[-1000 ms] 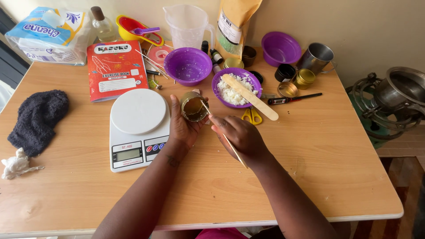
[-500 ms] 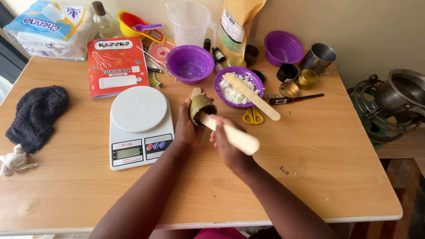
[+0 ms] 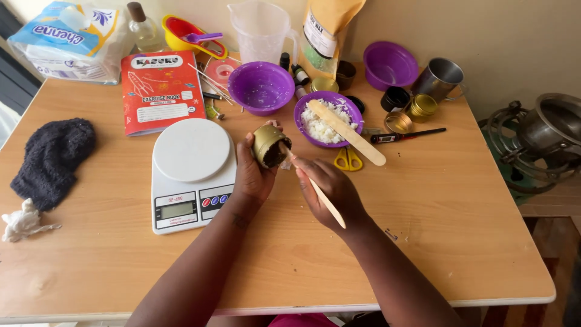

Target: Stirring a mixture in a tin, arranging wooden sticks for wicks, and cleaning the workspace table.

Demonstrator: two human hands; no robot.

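My left hand (image 3: 251,172) grips a small gold tin (image 3: 269,145), tilted so its mouth faces right. My right hand (image 3: 331,189) holds a flat wooden stick (image 3: 327,203) whose tip pokes into the tin's mouth. Both hands hover over the wooden table (image 3: 448,200), just right of a white kitchen scale (image 3: 191,172). Behind them sits a purple bowl of white wax flakes (image 3: 321,124) with a second wooden stick (image 3: 354,134) lying across it.
Yellow scissors (image 3: 347,160), a black probe thermometer (image 3: 408,134), small gold tins (image 3: 417,106), a metal mug (image 3: 440,77), two more purple bowls (image 3: 261,86), a clear jug (image 3: 261,27), a red exercise book (image 3: 160,91), a dark cloth (image 3: 51,160) and a tissue pack (image 3: 63,39) surround them.
The tin turned from mouth-up to mouth facing right. The stick went from edge-on to broad side and back to edge-on, its tip staying in the tin.
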